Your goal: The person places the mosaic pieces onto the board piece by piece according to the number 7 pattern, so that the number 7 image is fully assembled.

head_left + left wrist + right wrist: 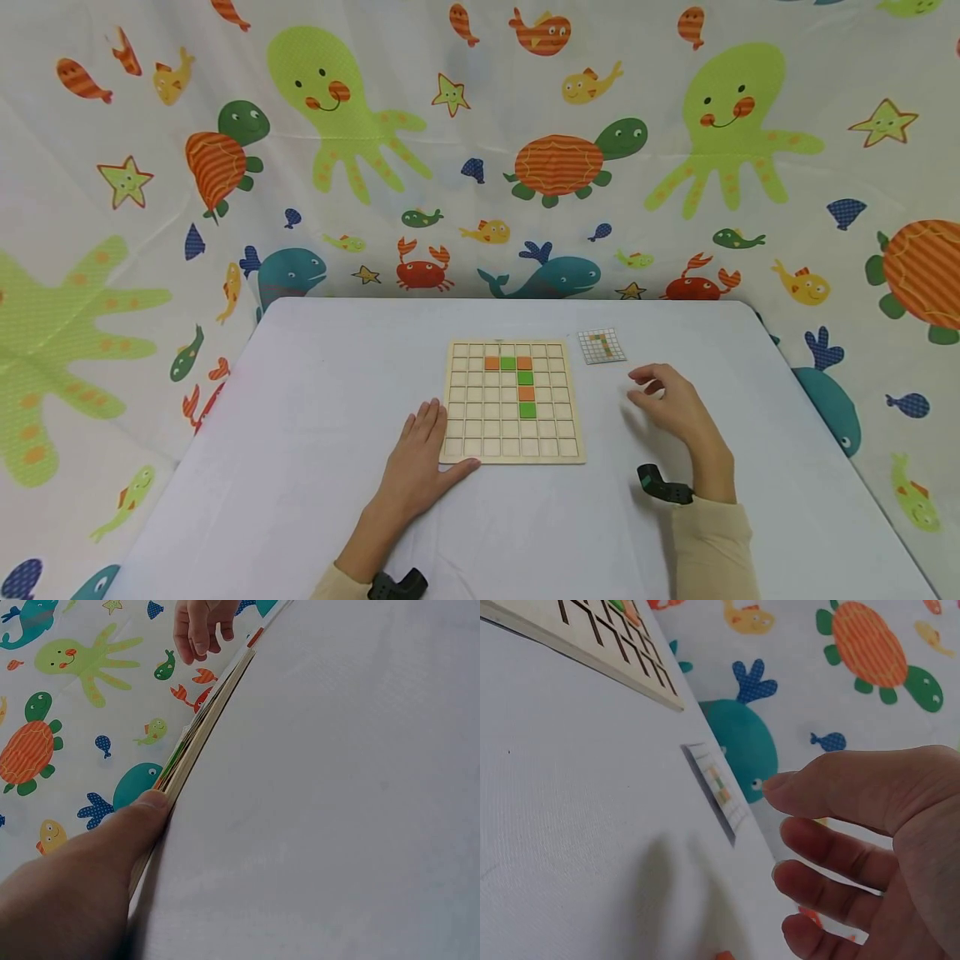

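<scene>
A wooden grid board (pixel 480 433) lies on the white table. Orange and green square tiles fill several of its cells, in a row near the top with a column running down from the row's right end. My left hand (pixel 416 458) rests at the board's front left corner, fingers straight along the left edge and thumb (pixel 154 799) against the front edge. To the right of the board, my right hand (pixel 671 404) hovers over the table with loosely bent fingers and nothing between them. A small printed grid card (pixel 602 346) lies beyond it, by the board's top right corner.
The white table (pixel 337 350) ends at a rounded far edge. Behind it hangs a curtain (pixel 450 133) printed with sea animals. Black devices (pixel 663 485) sit on both wrists. A small orange thing (pixel 725 955) peeks in at the bottom of the right wrist view.
</scene>
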`<state>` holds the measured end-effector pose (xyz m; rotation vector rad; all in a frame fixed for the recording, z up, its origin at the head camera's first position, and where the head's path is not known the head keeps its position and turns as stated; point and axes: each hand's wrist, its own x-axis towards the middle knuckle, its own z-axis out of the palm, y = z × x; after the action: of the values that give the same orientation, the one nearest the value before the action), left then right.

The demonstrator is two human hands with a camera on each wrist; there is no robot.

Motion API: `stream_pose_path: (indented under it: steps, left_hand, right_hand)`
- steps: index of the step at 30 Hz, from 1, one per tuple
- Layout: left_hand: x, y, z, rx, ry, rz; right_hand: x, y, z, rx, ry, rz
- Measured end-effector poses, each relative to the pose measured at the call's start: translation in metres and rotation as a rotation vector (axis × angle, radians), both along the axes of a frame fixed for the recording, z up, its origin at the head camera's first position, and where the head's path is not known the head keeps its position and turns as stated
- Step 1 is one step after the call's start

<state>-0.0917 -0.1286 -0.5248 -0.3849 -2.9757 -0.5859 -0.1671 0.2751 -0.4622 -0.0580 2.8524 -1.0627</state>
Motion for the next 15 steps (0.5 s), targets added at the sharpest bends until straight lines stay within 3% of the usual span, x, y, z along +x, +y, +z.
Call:
stream_pose_path:
  steps: [15]
  left_hand:
    - [-0.001, 0.0, 0.001, 0.008, 0.001, -0.004]
  right_hand:
    - [0.006, 0.019, -0.002, -0.008, -0.133, -0.008]
